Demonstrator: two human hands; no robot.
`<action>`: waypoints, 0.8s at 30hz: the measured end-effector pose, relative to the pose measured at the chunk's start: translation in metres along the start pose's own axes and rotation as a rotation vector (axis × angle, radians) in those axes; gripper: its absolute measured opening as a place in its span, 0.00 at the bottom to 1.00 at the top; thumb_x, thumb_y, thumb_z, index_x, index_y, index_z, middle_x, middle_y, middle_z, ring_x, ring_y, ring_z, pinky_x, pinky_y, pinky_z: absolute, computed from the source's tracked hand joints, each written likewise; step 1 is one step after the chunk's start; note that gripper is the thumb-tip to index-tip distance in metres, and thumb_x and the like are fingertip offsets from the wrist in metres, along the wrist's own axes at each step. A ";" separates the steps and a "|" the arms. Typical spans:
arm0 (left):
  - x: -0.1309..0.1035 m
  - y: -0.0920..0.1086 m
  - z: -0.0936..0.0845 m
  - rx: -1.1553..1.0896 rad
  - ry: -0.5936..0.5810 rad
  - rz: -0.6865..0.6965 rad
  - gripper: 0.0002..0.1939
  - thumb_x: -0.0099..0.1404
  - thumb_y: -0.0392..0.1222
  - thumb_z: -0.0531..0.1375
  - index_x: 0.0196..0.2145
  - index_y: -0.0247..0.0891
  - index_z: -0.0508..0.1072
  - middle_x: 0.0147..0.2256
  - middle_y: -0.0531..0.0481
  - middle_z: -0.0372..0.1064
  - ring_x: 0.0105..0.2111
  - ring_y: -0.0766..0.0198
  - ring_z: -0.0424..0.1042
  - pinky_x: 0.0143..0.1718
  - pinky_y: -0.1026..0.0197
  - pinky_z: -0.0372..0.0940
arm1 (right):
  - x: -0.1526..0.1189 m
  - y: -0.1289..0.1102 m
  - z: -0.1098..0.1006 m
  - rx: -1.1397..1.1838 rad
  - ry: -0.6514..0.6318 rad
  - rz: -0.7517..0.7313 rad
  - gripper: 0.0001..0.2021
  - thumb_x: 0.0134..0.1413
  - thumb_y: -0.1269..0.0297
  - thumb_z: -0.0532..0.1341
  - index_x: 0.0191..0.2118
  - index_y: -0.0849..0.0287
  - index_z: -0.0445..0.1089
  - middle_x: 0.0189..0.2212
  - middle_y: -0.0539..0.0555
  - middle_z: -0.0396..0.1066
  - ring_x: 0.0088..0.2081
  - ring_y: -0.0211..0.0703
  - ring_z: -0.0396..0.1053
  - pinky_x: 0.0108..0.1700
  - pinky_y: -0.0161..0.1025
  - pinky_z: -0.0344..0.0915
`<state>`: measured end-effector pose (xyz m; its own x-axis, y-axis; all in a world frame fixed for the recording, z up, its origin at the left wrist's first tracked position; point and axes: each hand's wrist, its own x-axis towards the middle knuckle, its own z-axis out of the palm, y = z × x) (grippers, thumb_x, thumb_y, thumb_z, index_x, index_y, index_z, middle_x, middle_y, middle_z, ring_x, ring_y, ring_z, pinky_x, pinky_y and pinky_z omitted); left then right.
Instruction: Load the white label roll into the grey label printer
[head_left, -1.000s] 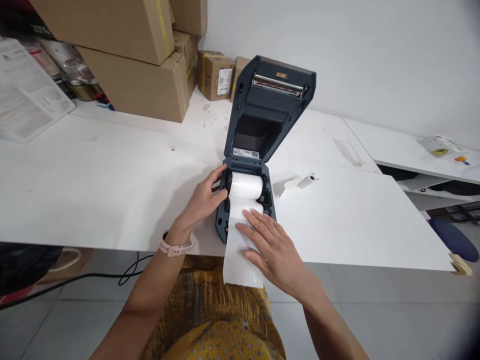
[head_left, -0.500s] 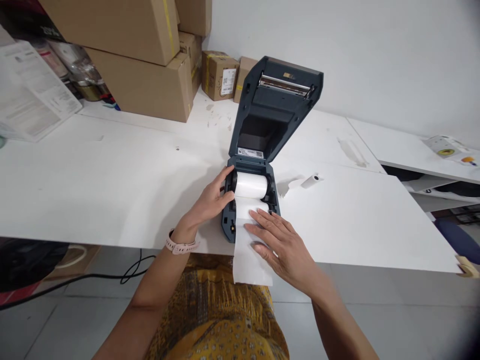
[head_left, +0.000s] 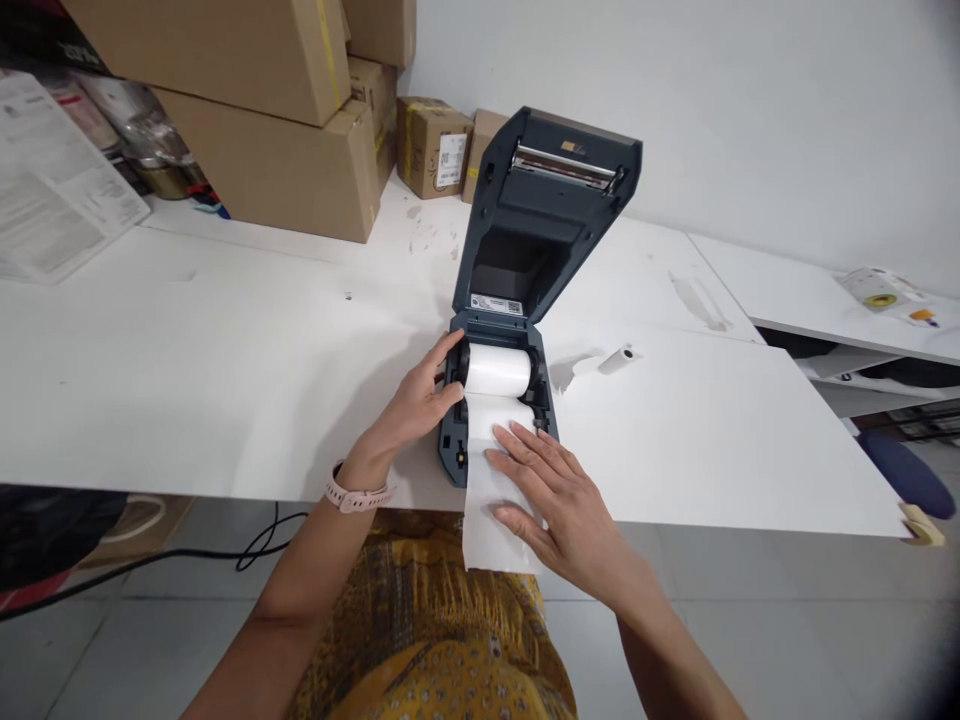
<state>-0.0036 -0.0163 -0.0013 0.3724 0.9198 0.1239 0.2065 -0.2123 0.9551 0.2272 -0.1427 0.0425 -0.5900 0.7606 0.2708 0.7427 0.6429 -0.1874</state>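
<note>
A dark blue-grey label printer stands at the table's front edge with its lid raised. Inside it sits a white label roll between black holders. From the roll a paper strip runs forward, over the printer's front and past the table edge. My left hand, wearing a pink wristband, grips the printer's left side, its thumb beside the roll's left end. Some of its fingers are hidden along the side. Flat on the strip lies my right hand, fingers extended and slightly spread.
Right of the printer, a small rolled paper piece with a torn tail lies on the white table. Cardboard boxes are stacked at the back left. Papers stand at far left. A black cable hangs below.
The whole view has shifted slightly. My right hand has edged a little down along the paper strip. My left hand keeps its place on the printer.
</note>
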 end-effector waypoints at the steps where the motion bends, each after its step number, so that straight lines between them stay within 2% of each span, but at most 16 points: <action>1: 0.001 0.001 0.000 -0.004 0.008 -0.004 0.38 0.71 0.44 0.57 0.75 0.50 0.52 0.76 0.48 0.47 0.74 0.47 0.53 0.71 0.43 0.59 | -0.001 -0.001 0.001 0.004 0.003 0.002 0.23 0.73 0.55 0.57 0.67 0.58 0.63 0.71 0.60 0.63 0.73 0.52 0.58 0.69 0.59 0.67; 4: 0.003 0.005 0.001 -0.012 0.030 -0.011 0.37 0.70 0.44 0.58 0.74 0.48 0.54 0.75 0.46 0.50 0.72 0.46 0.57 0.70 0.43 0.61 | -0.005 -0.007 0.003 0.022 0.007 0.002 0.25 0.73 0.55 0.57 0.69 0.57 0.60 0.71 0.59 0.63 0.74 0.51 0.57 0.70 0.60 0.65; 6: 0.003 0.008 0.002 -0.014 0.031 -0.022 0.37 0.71 0.47 0.59 0.74 0.47 0.53 0.75 0.45 0.50 0.72 0.46 0.57 0.70 0.42 0.61 | -0.007 -0.011 0.003 0.024 -0.007 0.007 0.24 0.73 0.54 0.57 0.68 0.56 0.61 0.71 0.58 0.62 0.74 0.51 0.57 0.71 0.60 0.64; 9: -0.005 0.011 0.009 0.013 0.040 -0.055 0.42 0.71 0.54 0.60 0.75 0.46 0.47 0.77 0.43 0.42 0.75 0.45 0.48 0.73 0.40 0.54 | -0.010 -0.015 0.003 0.014 -0.031 0.028 0.22 0.73 0.54 0.56 0.66 0.55 0.64 0.72 0.58 0.60 0.74 0.51 0.57 0.71 0.62 0.63; 12: -0.026 0.012 0.020 0.052 0.040 -0.067 0.50 0.70 0.58 0.63 0.77 0.49 0.37 0.78 0.42 0.33 0.78 0.44 0.37 0.75 0.37 0.46 | -0.011 -0.016 0.003 0.020 -0.044 0.037 0.22 0.74 0.53 0.55 0.66 0.54 0.64 0.72 0.57 0.60 0.74 0.51 0.56 0.72 0.62 0.62; 15: -0.047 0.017 0.029 0.147 0.067 -0.019 0.48 0.73 0.55 0.60 0.77 0.52 0.33 0.79 0.43 0.29 0.78 0.45 0.34 0.75 0.36 0.48 | -0.011 -0.014 0.004 0.028 -0.045 0.029 0.24 0.73 0.51 0.55 0.67 0.54 0.63 0.73 0.57 0.59 0.75 0.51 0.55 0.72 0.62 0.61; 17: -0.055 0.025 0.032 0.330 0.118 0.086 0.43 0.76 0.49 0.57 0.77 0.53 0.34 0.79 0.44 0.27 0.78 0.46 0.31 0.75 0.34 0.45 | -0.010 -0.014 0.006 0.030 -0.036 0.027 0.25 0.73 0.50 0.55 0.68 0.55 0.63 0.73 0.58 0.59 0.75 0.51 0.56 0.72 0.62 0.60; 19: -0.057 0.036 0.033 0.540 0.067 0.262 0.35 0.79 0.42 0.52 0.77 0.51 0.40 0.78 0.44 0.36 0.78 0.49 0.35 0.76 0.33 0.39 | -0.009 -0.015 0.007 0.033 -0.023 0.031 0.25 0.73 0.50 0.56 0.68 0.55 0.63 0.72 0.59 0.60 0.74 0.52 0.57 0.72 0.64 0.61; 21: -0.056 0.046 0.033 0.693 -0.105 0.428 0.29 0.80 0.39 0.46 0.75 0.45 0.49 0.74 0.41 0.52 0.76 0.53 0.46 0.77 0.34 0.37 | -0.010 -0.017 0.008 0.043 -0.008 0.041 0.25 0.72 0.50 0.56 0.67 0.56 0.64 0.72 0.60 0.61 0.73 0.53 0.58 0.72 0.65 0.60; 22: -0.056 0.049 0.033 0.746 -0.186 0.477 0.27 0.81 0.39 0.44 0.74 0.42 0.52 0.72 0.40 0.57 0.75 0.54 0.50 0.77 0.35 0.39 | -0.012 -0.017 0.008 0.055 -0.002 0.047 0.24 0.72 0.50 0.57 0.66 0.55 0.66 0.72 0.60 0.61 0.73 0.53 0.59 0.72 0.65 0.60; 24: -0.058 0.052 0.033 0.824 -0.267 0.509 0.26 0.81 0.42 0.44 0.72 0.36 0.56 0.71 0.37 0.59 0.74 0.53 0.54 0.76 0.38 0.44 | -0.017 -0.017 0.005 0.107 0.015 0.044 0.21 0.72 0.53 0.58 0.64 0.53 0.68 0.71 0.59 0.62 0.73 0.53 0.59 0.73 0.66 0.59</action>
<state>0.0157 -0.0914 0.0323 0.7605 0.5735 0.3045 0.4908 -0.8147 0.3088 0.2232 -0.1662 0.0360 -0.5520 0.7875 0.2739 0.7295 0.6153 -0.2988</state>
